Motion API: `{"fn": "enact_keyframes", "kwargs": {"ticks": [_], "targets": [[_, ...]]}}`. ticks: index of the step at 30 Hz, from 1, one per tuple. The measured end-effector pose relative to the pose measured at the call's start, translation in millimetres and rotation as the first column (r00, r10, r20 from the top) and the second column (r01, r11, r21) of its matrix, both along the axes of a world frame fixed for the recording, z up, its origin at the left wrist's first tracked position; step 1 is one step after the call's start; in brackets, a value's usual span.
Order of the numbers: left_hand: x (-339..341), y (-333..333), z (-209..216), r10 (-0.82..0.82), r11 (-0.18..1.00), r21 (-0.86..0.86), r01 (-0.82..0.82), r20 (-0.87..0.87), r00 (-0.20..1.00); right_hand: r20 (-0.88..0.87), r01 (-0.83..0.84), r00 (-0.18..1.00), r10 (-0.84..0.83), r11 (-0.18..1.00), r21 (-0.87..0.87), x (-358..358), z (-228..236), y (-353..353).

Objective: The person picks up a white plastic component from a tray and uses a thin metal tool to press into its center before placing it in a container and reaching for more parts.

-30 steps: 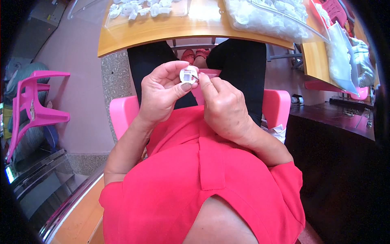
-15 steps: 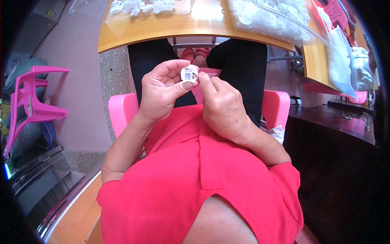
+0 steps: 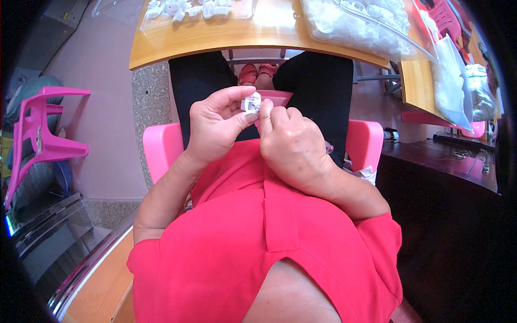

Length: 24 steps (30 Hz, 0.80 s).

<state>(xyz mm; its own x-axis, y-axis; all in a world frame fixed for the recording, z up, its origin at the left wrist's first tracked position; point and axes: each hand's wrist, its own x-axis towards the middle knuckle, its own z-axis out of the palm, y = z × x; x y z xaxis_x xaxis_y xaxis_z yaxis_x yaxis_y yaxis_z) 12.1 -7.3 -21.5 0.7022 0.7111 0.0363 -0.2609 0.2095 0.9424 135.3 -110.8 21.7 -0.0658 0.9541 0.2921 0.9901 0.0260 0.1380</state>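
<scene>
And here's the white part (image 3: pixel 251 102), apparently mid-work, what's done or left impossible to tell, pinched in the left hand (image 3: pixel 215 127) just short of the tabletop (image 3: pixel 215 47)'s near edge, opening upward, long axis unclear, the right hand (image 3: pixel 295 141) clenched around a slim tool (image 3: pixel 328 147).

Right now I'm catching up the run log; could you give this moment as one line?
left hand: holds small white part | right hand: curled around tool handle, close to part | ahead: white pieces, wooden table
</scene>
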Motion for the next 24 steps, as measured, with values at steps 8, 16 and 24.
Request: {"fn": "enact_keyframes", "kwargs": {"ticks": [8, 16, 24], "targets": [[0.2, -1.4, -7.2, 0.013, 0.984, 0.180, 0.009, -0.122, 0.992, 0.087, -0.034, 0.995, 0.051, 0.982, -0.186, -0.3, 11.3, 4.4], [-0.7, 3.5, -6.6, -0.035, 0.998, 0.045, 0.039, -0.099, 0.995, 0.120, -0.034, 0.991, 0.058, 0.981, -0.191, 5.4, 3.3, 5.2], [-6.2, 17.8, 5.7, -0.117, 0.992, -0.048, 0.119, 0.037, 0.992, -0.275, -0.101, 0.955, 0.106, 0.994, 0.033, 30.0, 19.6, -0.1]]}}
